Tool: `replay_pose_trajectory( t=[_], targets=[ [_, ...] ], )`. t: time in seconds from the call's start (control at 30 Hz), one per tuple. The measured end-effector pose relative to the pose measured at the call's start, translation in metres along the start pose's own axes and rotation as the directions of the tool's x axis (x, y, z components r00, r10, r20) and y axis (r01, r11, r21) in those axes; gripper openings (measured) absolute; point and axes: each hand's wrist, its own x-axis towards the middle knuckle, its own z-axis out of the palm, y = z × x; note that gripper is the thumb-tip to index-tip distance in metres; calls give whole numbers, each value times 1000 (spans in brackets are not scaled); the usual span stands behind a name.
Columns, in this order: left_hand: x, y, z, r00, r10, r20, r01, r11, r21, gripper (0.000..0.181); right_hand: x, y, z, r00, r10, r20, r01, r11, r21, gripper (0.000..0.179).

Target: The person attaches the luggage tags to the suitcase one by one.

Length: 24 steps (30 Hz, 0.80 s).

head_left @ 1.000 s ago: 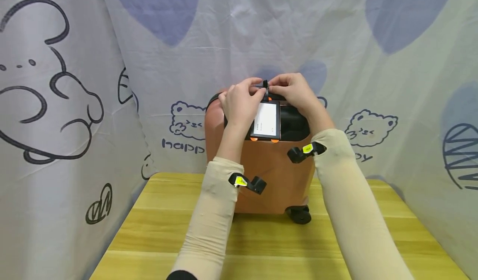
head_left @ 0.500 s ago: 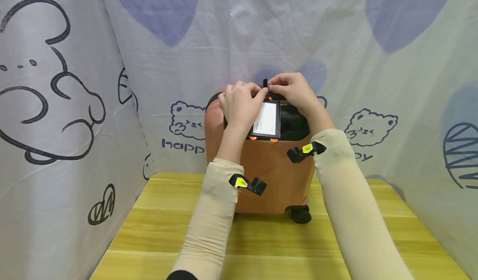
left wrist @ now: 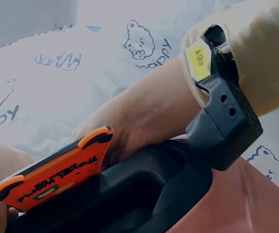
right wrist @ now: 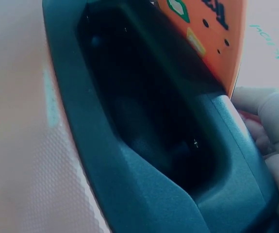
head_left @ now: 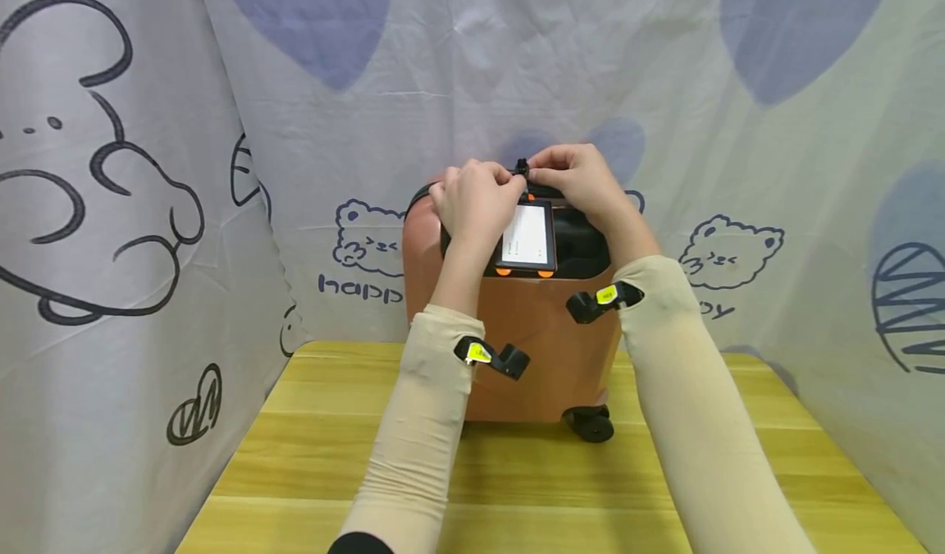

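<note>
In the head view a copper-orange suitcase [head_left: 546, 341] stands upright, a black strap [head_left: 522, 165] sticking up above its top handle. From that strap a luggage tag [head_left: 527, 238] hangs, with a white card in a black frame and orange corners. My left hand [head_left: 474, 209] pinches the strap's base between thumb and fingers. On the other side my right hand [head_left: 579, 178] pinches the strap with thumb and forefinger. The tag's orange back [left wrist: 57, 177], with black lettering, shows in the left wrist view. Fingertip contact is partly hidden in both wrist views.
The suitcase stands on a wood-grain table [head_left: 332, 423], with a black wheel [head_left: 591, 424] at its lower right. White cloth [head_left: 472, 61] with printed bears and hearts hangs behind and at both sides. Beside the tag lies the black handle recess [right wrist: 139, 121].
The strap's upright end now looks shorter and more bunched than half a second ago. The tag has shifted slightly. Both hands stay almost in place.
</note>
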Motion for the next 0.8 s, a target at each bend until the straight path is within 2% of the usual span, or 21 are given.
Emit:
replay_pose_trajectory(
  t=[0.37, 0.8],
  targets=[
    [-2, -5, 0, 999, 35, -20, -35, 999, -3, 26, -1, 1, 1, 1000, -16, 25, 15, 1000, 10, 26],
    [-5, -3, 3, 996, 79, -47, -78, 997, 27, 26, -4, 4, -3, 992, -124, 26, 123, 992, 19, 27]
  ],
)
